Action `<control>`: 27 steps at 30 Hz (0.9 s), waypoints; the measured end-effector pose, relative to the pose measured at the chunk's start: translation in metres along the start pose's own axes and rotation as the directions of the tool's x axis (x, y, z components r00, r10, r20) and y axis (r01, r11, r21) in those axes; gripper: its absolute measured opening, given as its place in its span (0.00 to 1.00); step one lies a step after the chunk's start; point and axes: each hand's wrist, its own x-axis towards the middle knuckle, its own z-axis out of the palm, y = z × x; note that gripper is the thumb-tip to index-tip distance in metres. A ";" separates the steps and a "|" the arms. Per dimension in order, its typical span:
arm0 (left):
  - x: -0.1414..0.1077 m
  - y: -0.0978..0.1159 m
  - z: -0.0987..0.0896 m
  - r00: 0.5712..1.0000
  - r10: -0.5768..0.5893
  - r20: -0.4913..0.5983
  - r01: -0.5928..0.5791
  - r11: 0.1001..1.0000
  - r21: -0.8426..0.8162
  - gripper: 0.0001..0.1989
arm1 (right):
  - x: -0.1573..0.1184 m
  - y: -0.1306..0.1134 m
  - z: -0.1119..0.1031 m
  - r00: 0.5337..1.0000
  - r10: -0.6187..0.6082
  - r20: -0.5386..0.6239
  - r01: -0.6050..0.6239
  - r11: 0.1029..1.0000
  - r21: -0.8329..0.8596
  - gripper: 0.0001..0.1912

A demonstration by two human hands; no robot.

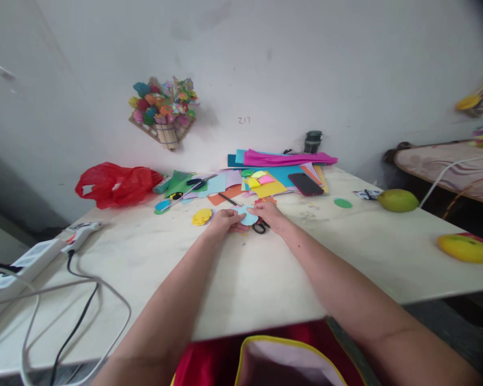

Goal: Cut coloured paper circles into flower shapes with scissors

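Note:
A light blue paper piece (248, 216) with a rounded edge is held between both hands above the table. My left hand (225, 221) pinches its left side, and my right hand (269, 213) grips its upper right side. Black-handled scissors (259, 228) lie partly beneath the paper and my right hand. Yellow scalloped paper pieces (202, 216) rest in a pile to the left of my left hand. Orange-red paper pieces (270, 201) lie just behind my right hand.
Colored paper sheets (271, 188), a phone (306, 184) and a red plastic bag (116, 185) lie toward the wall. A power strip (44, 261) with cables is at left. A green-yellow fruit (398, 200) and a yellow fruit (465, 248) sit at right.

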 end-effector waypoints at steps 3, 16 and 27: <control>0.000 0.001 0.000 1.000 0.016 -0.016 -0.016 1.000 0.010 0.17 | 0.001 0.002 0.001 1.000 -0.018 0.005 0.018 1.000 -0.010 0.18; 0.001 0.003 0.007 0.991 0.059 -0.120 -0.057 0.998 0.018 0.20 | 0.006 0.006 0.003 0.975 -0.192 -0.107 0.172 0.969 -0.178 0.21; 0.004 0.013 -0.017 0.911 0.216 -0.352 -0.220 0.975 0.028 0.16 | 0.019 -0.005 -0.072 0.818 -0.142 -0.557 0.064 0.986 -0.157 0.15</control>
